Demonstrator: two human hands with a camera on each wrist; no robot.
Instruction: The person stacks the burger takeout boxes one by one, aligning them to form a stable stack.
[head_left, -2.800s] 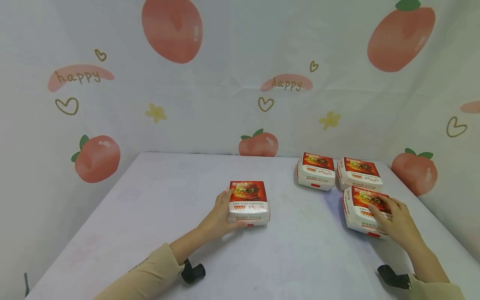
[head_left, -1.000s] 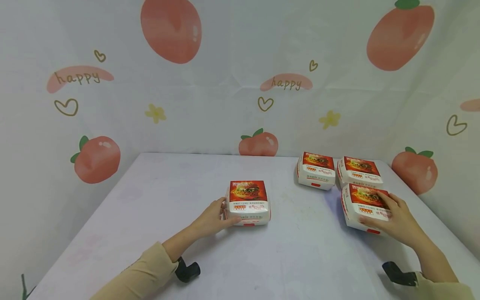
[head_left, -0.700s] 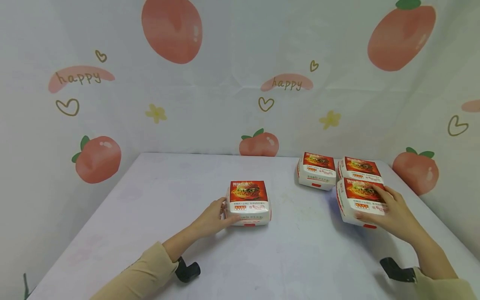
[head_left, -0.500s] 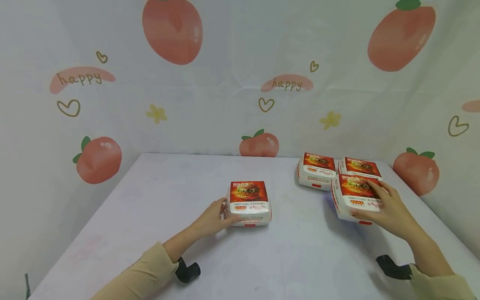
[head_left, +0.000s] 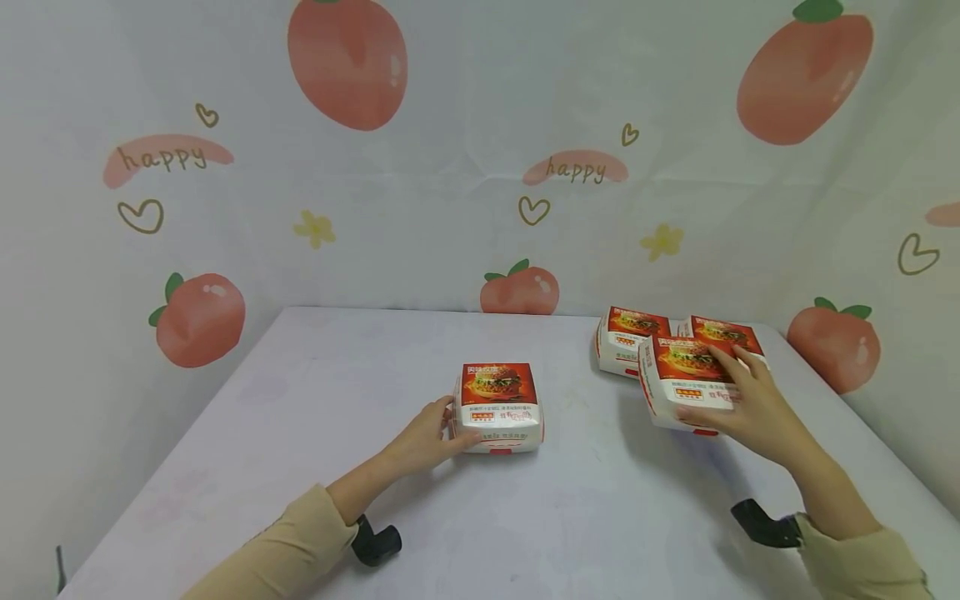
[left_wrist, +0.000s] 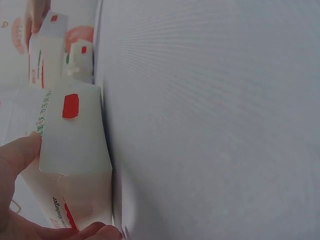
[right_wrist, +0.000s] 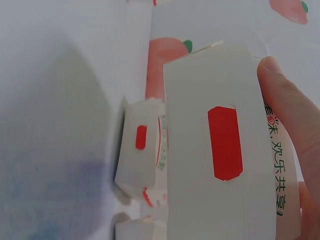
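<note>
A white hamburger box (head_left: 498, 417) with a red burger picture stands on the table near the middle. My left hand (head_left: 422, 439) holds its left side, thumb at the front and fingers along the side; the left wrist view shows the thumb and fingertips on that box (left_wrist: 75, 135). My right hand (head_left: 757, 408) grips a second hamburger box (head_left: 686, 379) from its right side. That box hangs above the table, its shadow below it. In the right wrist view my thumb (right_wrist: 285, 95) presses the edge of the held box (right_wrist: 200, 150).
Two more hamburger boxes stand at the back right, one on the left (head_left: 617, 354) and one on the right (head_left: 726, 331), both partly hidden behind the held box. A white cloth printed with peaches hangs behind the table (head_left: 585, 525).
My right hand has lifted its hamburger box off the table and carried it left and farther back, in front of the two rear boxes. The left hand's box has stayed nearly in place.
</note>
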